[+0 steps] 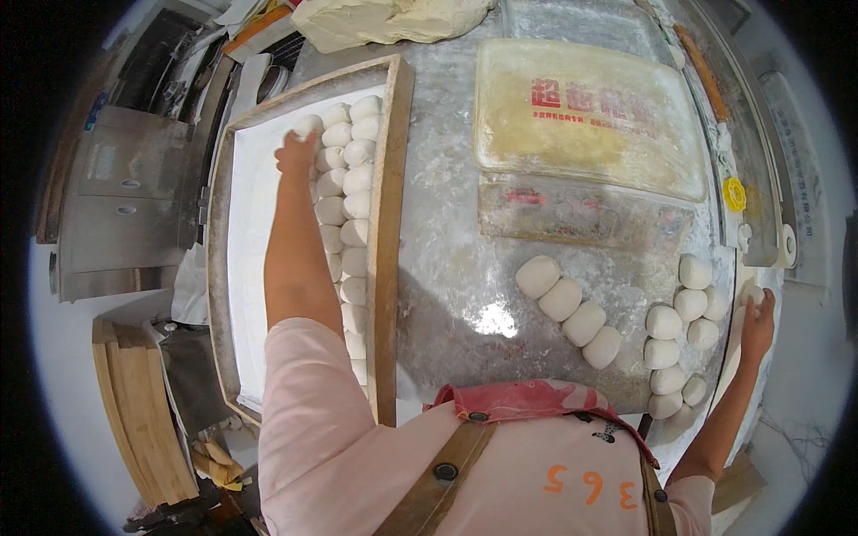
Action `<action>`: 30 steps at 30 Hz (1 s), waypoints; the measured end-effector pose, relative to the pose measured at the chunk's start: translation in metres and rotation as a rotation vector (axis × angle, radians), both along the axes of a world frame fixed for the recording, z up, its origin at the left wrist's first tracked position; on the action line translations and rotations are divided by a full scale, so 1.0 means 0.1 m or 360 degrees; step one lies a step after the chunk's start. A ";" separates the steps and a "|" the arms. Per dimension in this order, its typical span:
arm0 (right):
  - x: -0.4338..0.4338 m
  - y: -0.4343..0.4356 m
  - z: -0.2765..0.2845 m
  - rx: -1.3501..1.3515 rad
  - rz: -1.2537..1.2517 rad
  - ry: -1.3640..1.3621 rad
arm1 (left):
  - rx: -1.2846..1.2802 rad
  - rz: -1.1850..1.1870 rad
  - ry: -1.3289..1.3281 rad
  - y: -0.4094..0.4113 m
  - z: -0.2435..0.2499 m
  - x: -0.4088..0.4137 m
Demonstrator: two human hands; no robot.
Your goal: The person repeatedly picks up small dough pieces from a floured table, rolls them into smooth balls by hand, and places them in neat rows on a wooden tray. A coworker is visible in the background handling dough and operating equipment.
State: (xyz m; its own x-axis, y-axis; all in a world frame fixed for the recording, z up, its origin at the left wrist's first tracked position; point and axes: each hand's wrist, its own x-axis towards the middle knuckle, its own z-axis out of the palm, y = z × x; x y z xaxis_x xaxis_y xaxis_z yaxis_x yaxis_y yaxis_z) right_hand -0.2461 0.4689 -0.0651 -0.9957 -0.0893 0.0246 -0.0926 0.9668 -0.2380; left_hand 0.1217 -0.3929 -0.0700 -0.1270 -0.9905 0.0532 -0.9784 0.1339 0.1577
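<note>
My left hand (297,151) is over the cloth-lined wooden tray (390,234), its fingers on a white dough bun (309,126) at the head of a row. Rows of similar buns (364,108) fill the tray's right side; my forearm hides part of them. Far to the right, my right hand (757,320) has its fingers around another dough piece (753,293) at the worktable's right side. Between my hands, a slanting line of dough buns (560,299) rests on the floured metal worktable (442,281). A looser group of buns (664,323) lies nearer my right hand.
A large dough mass (395,20) lies at the table's far edge. A floured, translucent plastic lid or box (590,120) bearing red writing occupies the far right. A yellow knob-like part (734,194) is beyond my right hand. Wooden boards (137,415) stand at lower left.
</note>
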 end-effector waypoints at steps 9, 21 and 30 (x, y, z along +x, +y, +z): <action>0.66 -1.19 0.42 -0.0985 0.0637 0.0184 | -0.0235 -0.0285 0.0010 0.11 0.06 -0.14; 1.35 -1.60 0.37 -0.0766 0.0839 0.0065 | 0.0352 -0.2629 0.0627 3.78 0.79 -0.79; 1.57 0.59 0.28 -0.0612 0.0154 0.0387 | 0.0400 -0.2709 -0.0076 4.49 0.32 -0.76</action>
